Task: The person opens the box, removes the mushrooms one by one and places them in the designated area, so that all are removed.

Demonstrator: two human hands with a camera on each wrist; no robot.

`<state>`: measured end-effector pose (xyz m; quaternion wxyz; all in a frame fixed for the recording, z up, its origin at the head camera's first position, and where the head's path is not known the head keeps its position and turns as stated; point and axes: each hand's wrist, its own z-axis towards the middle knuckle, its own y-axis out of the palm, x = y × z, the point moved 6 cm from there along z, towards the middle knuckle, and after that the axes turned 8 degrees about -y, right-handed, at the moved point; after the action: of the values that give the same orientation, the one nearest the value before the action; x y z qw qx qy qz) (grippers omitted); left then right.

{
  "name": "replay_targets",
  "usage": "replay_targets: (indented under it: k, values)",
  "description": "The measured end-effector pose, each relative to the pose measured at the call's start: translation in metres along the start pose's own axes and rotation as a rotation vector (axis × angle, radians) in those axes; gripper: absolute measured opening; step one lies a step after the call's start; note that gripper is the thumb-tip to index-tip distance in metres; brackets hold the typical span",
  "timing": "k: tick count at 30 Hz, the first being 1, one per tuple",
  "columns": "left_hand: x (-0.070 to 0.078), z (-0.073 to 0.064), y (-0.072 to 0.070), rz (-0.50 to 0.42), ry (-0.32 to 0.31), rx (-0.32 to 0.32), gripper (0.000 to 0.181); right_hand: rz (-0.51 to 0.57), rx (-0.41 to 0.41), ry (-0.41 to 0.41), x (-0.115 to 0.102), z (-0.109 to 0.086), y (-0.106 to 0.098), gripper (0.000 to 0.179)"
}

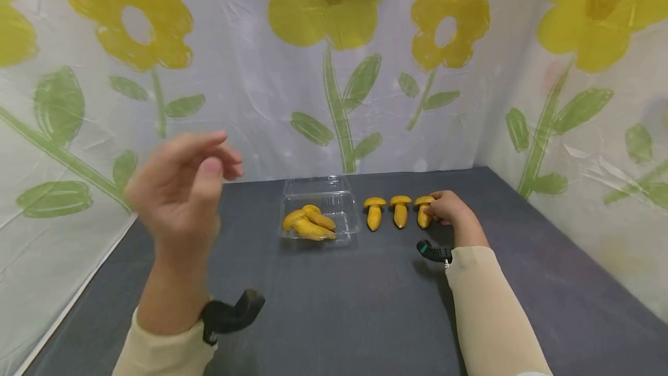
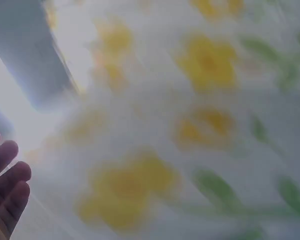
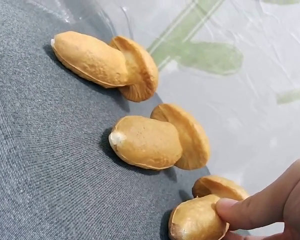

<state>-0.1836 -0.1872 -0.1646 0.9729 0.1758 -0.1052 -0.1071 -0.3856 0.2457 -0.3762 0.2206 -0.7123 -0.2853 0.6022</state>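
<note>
My right hand [image 1: 447, 208] pinches the rightmost yellow mushroom [image 1: 424, 218] at its stem, on the dark cloth. To its left lie the middle mushroom [image 1: 400, 211] and the left mushroom [image 1: 374, 213], in a row with caps toward the back wall. In the right wrist view the thumb presses on the held mushroom [image 3: 197, 220]. My left hand [image 1: 180, 184] is raised above the table at the left, blurred, holding nothing, its fingers loosely bent. A clear plastic box [image 1: 347, 222] with its lid up contains several yellow mushrooms [image 1: 308, 225].
A dark grey cloth [image 1: 339, 306] covers the table. Behind and beside it hangs a white curtain [image 1: 235, 103] printed with yellow flowers. A black wrist camera [image 1: 232, 312] sits on the left wrist, another [image 1: 433, 251] on the right.
</note>
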Motion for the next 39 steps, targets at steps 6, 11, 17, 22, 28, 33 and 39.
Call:
replay_targets:
  k: [6,11,17,22,28,33,39]
  values:
    - [-0.13,-0.037,-0.054,0.725,-0.663,-0.153,0.025,-0.002,0.006,-0.008,-0.002,-0.002,0.002,0.065]
    - [-0.196,-0.096,-0.098,1.031,-0.952,-0.288,0.032,-0.019,0.04,-0.014,-0.007,-0.002,0.001,0.064]
    - [-0.224,-0.143,-0.115,1.013,-1.197,-0.505,0.045,-0.109,0.108,-0.066,-0.033,-0.007,-0.004,0.068]
    - [-0.234,-0.165,-0.118,0.86,-1.265,-0.633,0.049,-0.167,0.094,-0.189,-0.08,-0.019,0.007,0.067]
    - [-0.237,-0.17,-0.12,0.859,-1.268,-0.631,0.047,-0.217,0.034,-0.381,-0.134,-0.031,0.049,0.065]
    - [-0.237,-0.171,-0.123,0.869,-1.272,-0.629,0.047,-0.28,-0.007,-0.53,-0.162,-0.042,0.098,0.06]
    - [-0.237,-0.171,-0.124,0.834,-1.272,-0.615,0.049,-0.373,-0.045,-0.739,-0.183,-0.056,0.145,0.055]
